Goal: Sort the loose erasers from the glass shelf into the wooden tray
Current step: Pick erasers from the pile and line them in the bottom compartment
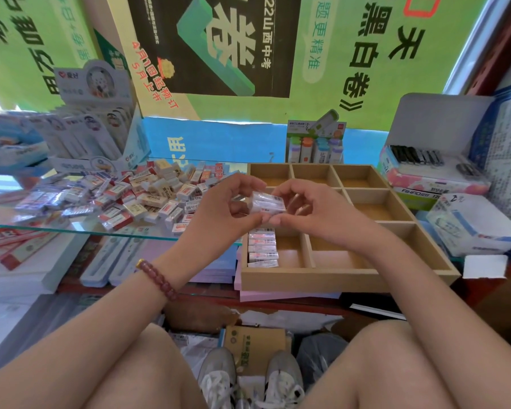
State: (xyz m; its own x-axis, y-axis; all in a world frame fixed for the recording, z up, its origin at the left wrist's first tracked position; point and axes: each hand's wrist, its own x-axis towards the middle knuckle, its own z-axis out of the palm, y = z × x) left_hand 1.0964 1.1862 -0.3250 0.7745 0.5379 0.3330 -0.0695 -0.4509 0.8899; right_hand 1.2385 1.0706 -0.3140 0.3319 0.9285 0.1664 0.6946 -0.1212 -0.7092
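Erasers (267, 203) (glossy wrapped blocks) pinched by left grip (227, 208), right grip (316, 211), over wooden tray (337, 280).

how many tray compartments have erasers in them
1: the near-left compartment, with a row of erasers. The left hand and right hand hide part of the middle row.

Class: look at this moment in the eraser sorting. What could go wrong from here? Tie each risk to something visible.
1. The wrapped erasers are only pinched between the left hand and right hand above the wooden tray; they might slip and scatter across compartments.
2. The eraser pile reaches the front edge of the glass shelf; a brushing forearm could knock some off.
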